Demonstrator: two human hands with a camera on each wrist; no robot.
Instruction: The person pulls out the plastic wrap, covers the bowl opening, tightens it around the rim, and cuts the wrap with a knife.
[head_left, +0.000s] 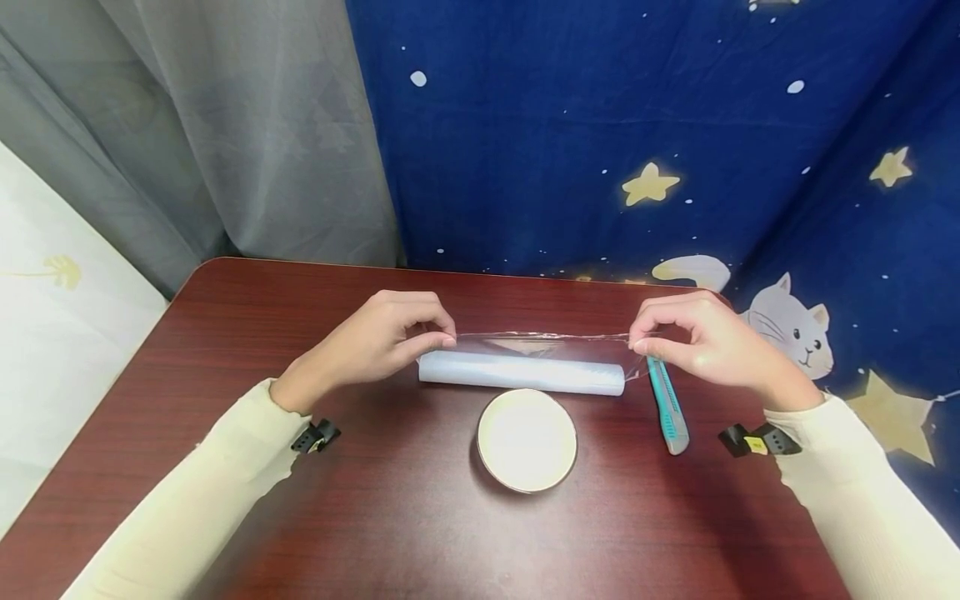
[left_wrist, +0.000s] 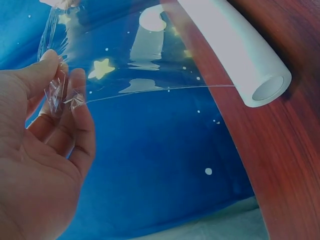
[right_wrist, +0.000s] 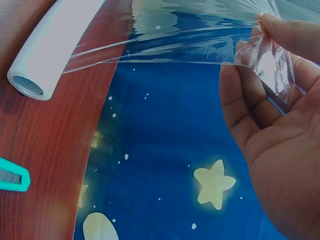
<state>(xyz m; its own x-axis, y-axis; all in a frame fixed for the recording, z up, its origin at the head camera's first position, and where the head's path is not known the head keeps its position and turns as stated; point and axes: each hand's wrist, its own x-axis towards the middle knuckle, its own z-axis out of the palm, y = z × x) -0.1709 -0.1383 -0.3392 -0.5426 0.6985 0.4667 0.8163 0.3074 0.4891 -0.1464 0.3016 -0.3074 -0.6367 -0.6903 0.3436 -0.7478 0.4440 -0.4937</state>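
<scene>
Two hands, well apart, one at each end of the clear film point(head_left: 542, 345). Left hand point(head_left: 393, 333) pinches the film's left corner between thumb and fingers; film bunched up there. Right hand point(head_left: 693, 337) same on the right corner, film crumpled in the fingers, a loose bit hanging over the palm. Film is stretched between the two, edge fairly straight, running from the roll point(head_left: 521, 373) up to the fingertips. Wrist views show the sheet attached to the roll, creased toward the right hand.

Roll lies on its side on the counter point(head_left: 360, 508), crosswise, between the hands and nearer the person than the pulled edge. Hollow core visible at both ends. Round white bowl point(head_left: 527, 442) just in front of the roll, on the person's side, thin dark rim. Teal cutter point(head_left: 667, 406) flat on the counter right of the roll, far end just below the right fingertips in the head view, grey end toward the person.

Cream sleeves point(head_left: 187, 500), black wrist cameras. Behind: grey curtain point(head_left: 285, 125), blue curtain point(head_left: 525, 125) with stars and a cat.
</scene>
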